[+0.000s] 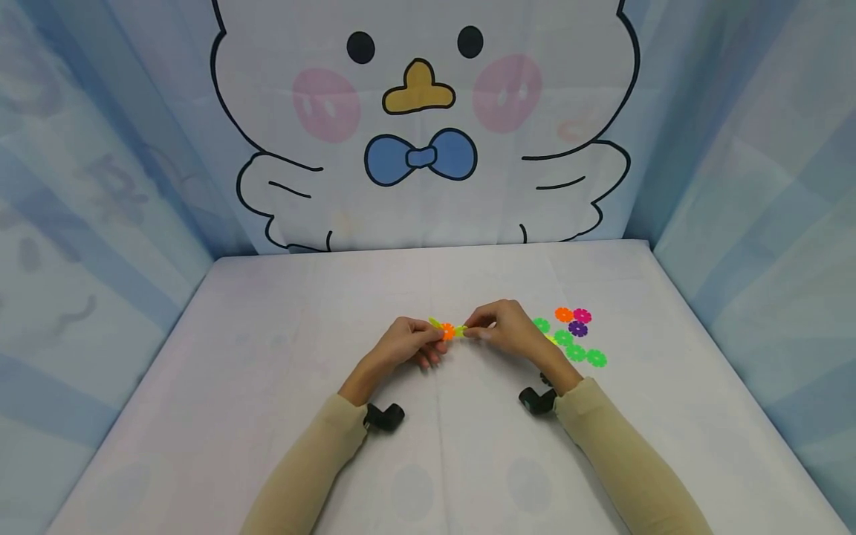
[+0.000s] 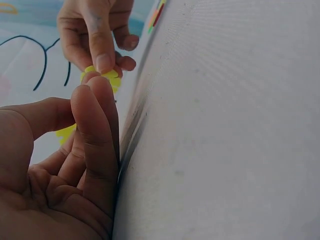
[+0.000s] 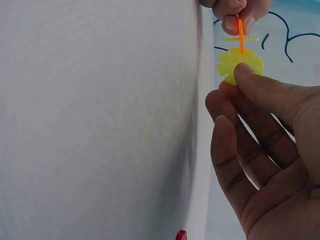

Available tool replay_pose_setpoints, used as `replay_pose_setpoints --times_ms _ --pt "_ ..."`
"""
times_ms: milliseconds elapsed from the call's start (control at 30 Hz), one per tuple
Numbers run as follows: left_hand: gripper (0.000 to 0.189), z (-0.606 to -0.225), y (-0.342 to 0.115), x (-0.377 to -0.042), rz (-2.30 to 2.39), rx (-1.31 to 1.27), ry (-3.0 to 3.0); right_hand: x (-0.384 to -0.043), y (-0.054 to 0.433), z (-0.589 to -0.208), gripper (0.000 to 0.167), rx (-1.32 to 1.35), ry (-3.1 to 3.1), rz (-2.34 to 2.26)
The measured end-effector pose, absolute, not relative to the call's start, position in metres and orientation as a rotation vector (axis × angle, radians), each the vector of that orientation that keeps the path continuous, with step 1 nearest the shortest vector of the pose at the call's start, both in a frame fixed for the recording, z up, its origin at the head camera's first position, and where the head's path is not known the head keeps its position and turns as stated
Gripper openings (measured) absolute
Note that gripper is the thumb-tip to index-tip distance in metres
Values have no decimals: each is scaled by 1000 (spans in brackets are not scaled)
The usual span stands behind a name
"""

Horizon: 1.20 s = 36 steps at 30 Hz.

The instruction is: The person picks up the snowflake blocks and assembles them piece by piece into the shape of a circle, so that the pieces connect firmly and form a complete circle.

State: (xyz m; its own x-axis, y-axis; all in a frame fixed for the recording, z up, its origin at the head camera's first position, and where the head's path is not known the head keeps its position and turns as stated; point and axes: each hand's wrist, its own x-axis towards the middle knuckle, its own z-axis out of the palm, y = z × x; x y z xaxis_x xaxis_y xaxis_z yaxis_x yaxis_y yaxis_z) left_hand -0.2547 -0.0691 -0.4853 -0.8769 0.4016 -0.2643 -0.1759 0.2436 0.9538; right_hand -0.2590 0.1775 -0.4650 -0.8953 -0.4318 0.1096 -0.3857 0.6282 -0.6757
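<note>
Over the middle of the white table, my left hand [image 1: 406, 342] pinches an orange notched disc [image 1: 448, 332] between thumb and fingers. My right hand [image 1: 506, 327] holds a yellow notched disc [image 3: 235, 64] by its edge, thumb on one face. In the right wrist view the orange disc stands edge-on, its lower end meeting the rim of this yellow disc. A second yellow disc [image 1: 435, 323], seen edge-on in the right wrist view, crosses the orange one near the left fingertips. In the left wrist view my fingers cover the orange disc.
To the right of my right hand lie several loose notched discs: green [image 1: 576, 353], orange [image 1: 564, 315], pink [image 1: 582, 316] and purple [image 1: 578, 328]. A yellow one is partly hidden by my right wrist. Printed curtains stand around the table [image 1: 267, 386] at the back and sides.
</note>
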Motion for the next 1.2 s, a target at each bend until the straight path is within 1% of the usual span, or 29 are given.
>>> replay_pose_setpoints --times_ms 367,933,1200 --pt "26 -484 -72 -254 1676 241 2056 -258 174 -464 4 -764 2784 -1136" --pt "25 -484 -74 -253 1649 254 2070 -255 169 -461 4 -731 2778 -1107" --pt "22 -482 -72 -253 1609 237 2073 -254 169 -464 3 -747 2777 -1093"
